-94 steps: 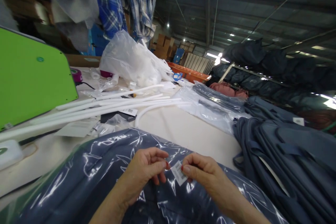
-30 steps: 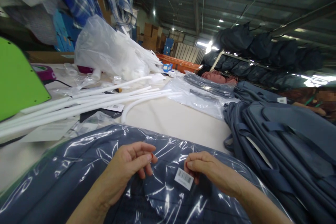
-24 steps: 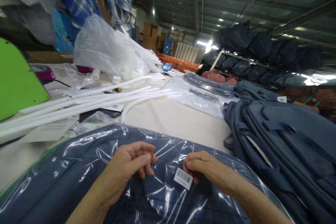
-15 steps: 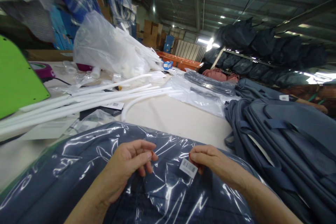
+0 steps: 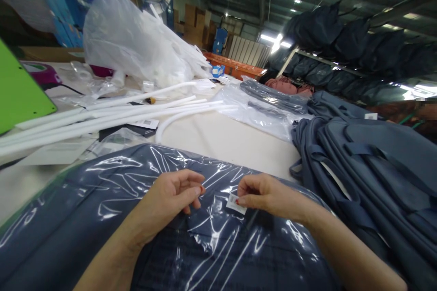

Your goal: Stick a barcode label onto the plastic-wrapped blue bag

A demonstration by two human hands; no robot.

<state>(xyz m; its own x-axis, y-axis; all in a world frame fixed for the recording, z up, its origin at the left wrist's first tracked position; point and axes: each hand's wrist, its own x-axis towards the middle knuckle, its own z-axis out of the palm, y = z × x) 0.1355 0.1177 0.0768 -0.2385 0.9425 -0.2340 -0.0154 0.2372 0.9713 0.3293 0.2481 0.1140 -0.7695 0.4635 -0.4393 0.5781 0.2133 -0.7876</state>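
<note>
Two hands: left hand (image 5: 170,193), right hand (image 5: 264,193). One barcode label (image 5: 235,203). One bagged blue garment (image 5: 102,200). One green panel (image 5: 20,95).

table (image 5: 218,141) bearing tubes (image 5: 112,120), bagged backpack (image 5: 102,200)

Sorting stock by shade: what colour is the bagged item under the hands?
Dark slate blue, inside a clear glossy bag; the head view shows it.

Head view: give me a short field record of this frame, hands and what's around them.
left hand: fingers pinched together, resting on the bagged blue item
right hand: pinches a small white label against the plastic
table: beige, holds white rods and a clear plastic bag
right side: stack of blue bags
far left: green panel
</note>
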